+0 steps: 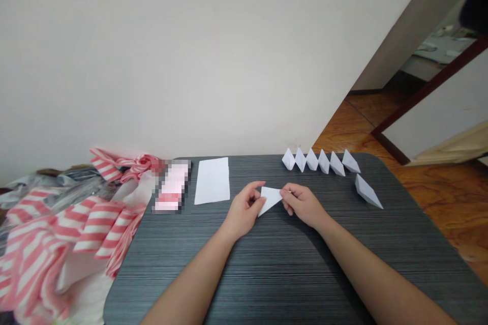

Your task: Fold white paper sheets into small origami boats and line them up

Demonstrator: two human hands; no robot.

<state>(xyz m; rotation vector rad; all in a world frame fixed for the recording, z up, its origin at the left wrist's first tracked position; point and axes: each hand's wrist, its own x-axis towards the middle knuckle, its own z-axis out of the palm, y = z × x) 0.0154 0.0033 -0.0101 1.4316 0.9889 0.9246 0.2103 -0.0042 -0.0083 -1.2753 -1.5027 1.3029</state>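
Between my hands, over the middle of the dark table, is a white folded paper shaped like a triangle. My left hand grips its left edge, thumb on top and index finger stretched above it. At the paper's right corner, my right hand pinches it between thumb and fingers. A flat stack of white paper lies to the left of my hands. Several folded white paper pieces stand in a row at the back right. One more folded paper piece sits apart, nearer to me.
A blurred pink and white rectangle lies at the table's left. Red-and-white striped cloth is heaped beside the left edge of the dark table. A pale wall rises behind, and wooden floor shows at the right.
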